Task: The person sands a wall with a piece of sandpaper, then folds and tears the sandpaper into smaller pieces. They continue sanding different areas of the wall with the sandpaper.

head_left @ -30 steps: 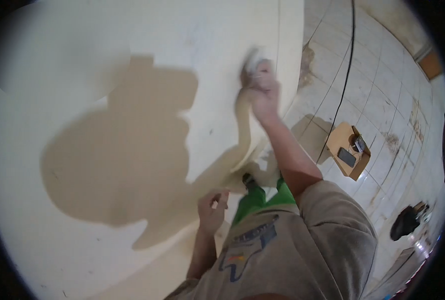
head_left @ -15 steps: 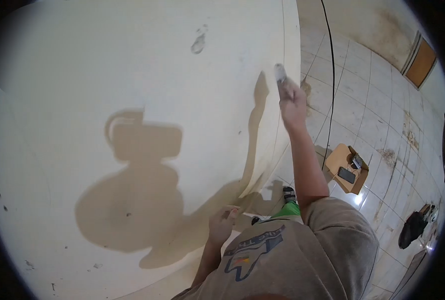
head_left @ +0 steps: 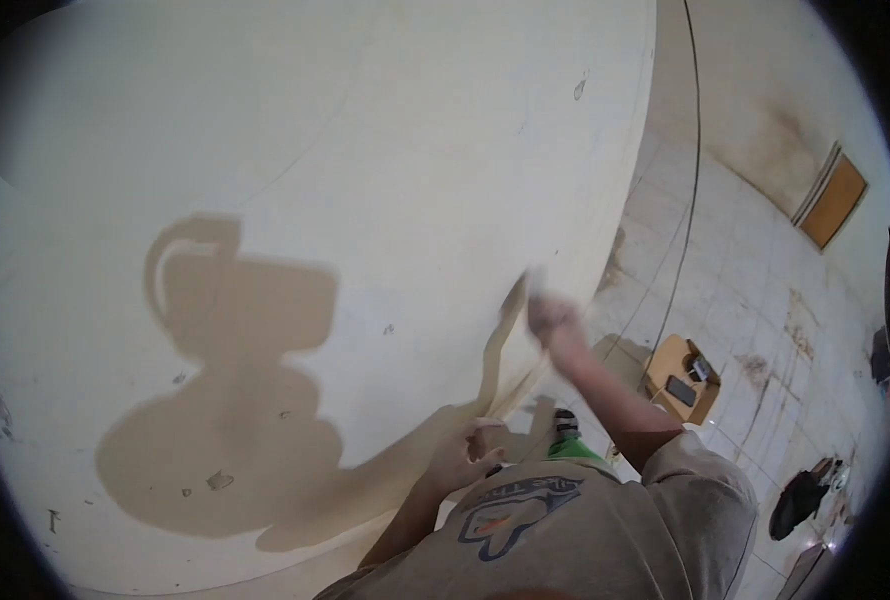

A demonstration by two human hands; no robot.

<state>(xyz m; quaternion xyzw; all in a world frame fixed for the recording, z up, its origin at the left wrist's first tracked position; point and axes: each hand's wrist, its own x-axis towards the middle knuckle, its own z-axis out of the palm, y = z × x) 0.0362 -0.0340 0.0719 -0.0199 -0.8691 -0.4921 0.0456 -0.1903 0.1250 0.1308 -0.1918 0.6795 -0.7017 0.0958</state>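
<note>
wall (head_left: 365, 200), right hand (head_left: 553, 322) pressed, blurred

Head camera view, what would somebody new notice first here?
A big cream wall fills most of the view, with the dark shadow of the person thrown across its lower left. The right hand is raised near the wall's right edge, blurred, while the left hand sits lower against the wall. Further right, an open cardboard box lies on the stained tiled floor.
</note>
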